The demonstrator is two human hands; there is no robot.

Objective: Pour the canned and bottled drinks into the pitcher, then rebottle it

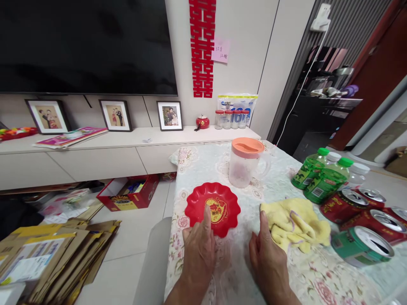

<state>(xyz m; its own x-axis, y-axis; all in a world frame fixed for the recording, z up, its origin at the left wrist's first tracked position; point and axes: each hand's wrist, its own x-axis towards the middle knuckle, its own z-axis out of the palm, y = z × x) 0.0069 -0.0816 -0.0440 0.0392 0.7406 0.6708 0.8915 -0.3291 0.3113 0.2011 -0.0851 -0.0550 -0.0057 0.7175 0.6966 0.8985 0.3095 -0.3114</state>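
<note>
My left hand [199,245] is over the near edge of a red scalloped plate [199,201] with a gold design. One digit points up across the plate and the others are partly bent; I cannot tell whether it touches the plate. My right hand [269,258] is beside a crumpled yellow cloth [297,220], at its left edge, one digit stretched upward. Neither hand holds anything; both are open. Behind the plate stands a clear plastic pitcher [240,169] with an orange lid [248,146].
Green-capped bottles [329,180] and several drink cans, one a green can [362,245], crowd the table's right side. A floral tablecloth [229,271] covers the table. Behind runs a white cabinet [159,146] with framed photos. Flattened cardboard [73,250] and a red box [130,195] lie on the floor.
</note>
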